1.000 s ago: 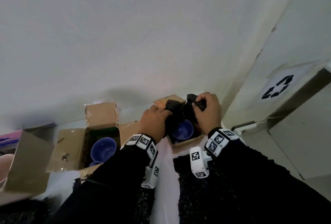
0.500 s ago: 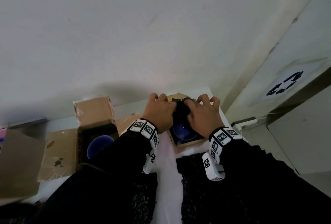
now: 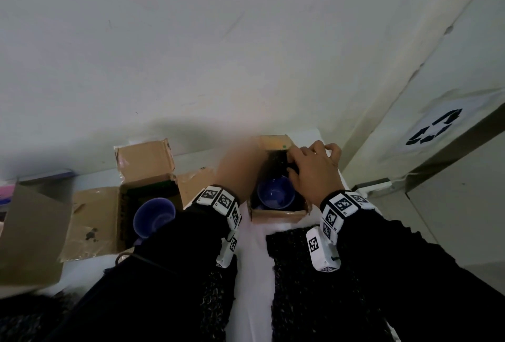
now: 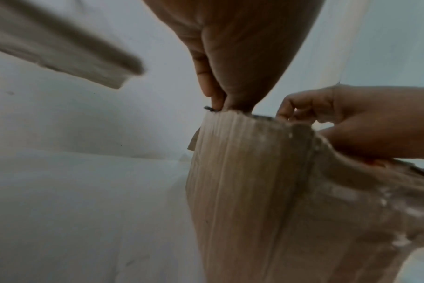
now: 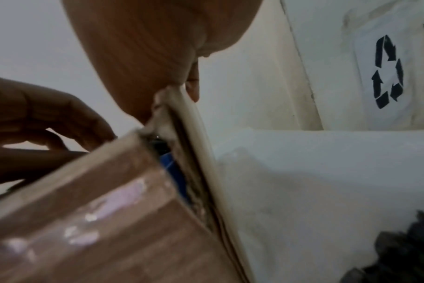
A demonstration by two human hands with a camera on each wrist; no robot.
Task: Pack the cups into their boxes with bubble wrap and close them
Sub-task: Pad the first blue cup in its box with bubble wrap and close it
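A small cardboard box point(image 3: 276, 216) stands on the white table with a blue cup point(image 3: 276, 195) inside and black bubble wrap point(image 3: 278, 161) tucked behind the cup. My right hand point(image 3: 314, 169) grips the box's right side, thumb inside on the wrap, fingers curled outside. My left hand point(image 3: 235, 161), blurred, is at the box's left wall point(image 4: 242, 172); in the left wrist view its thumb and finger point(image 4: 215, 99) pinch that wall's top edge. The right wrist view shows the cup point(image 5: 172, 172) through a gap beside the flap point(image 5: 196, 134). A second open box point(image 3: 109, 218) at left holds another blue cup point(image 3: 154, 216).
Sheets of black bubble wrap point(image 3: 300, 273) lie on the table near me. A third cardboard box point(image 3: 30, 232) stands at far left. The wall is close behind the boxes. To the right are a bin with a recycling sign point(image 3: 434, 128) and a power strip point(image 3: 374, 185).
Both hands held the black wrap above the cup, then pressed it down together. Now they have parted to the box's left and right sides, and the cup's inside shows again.
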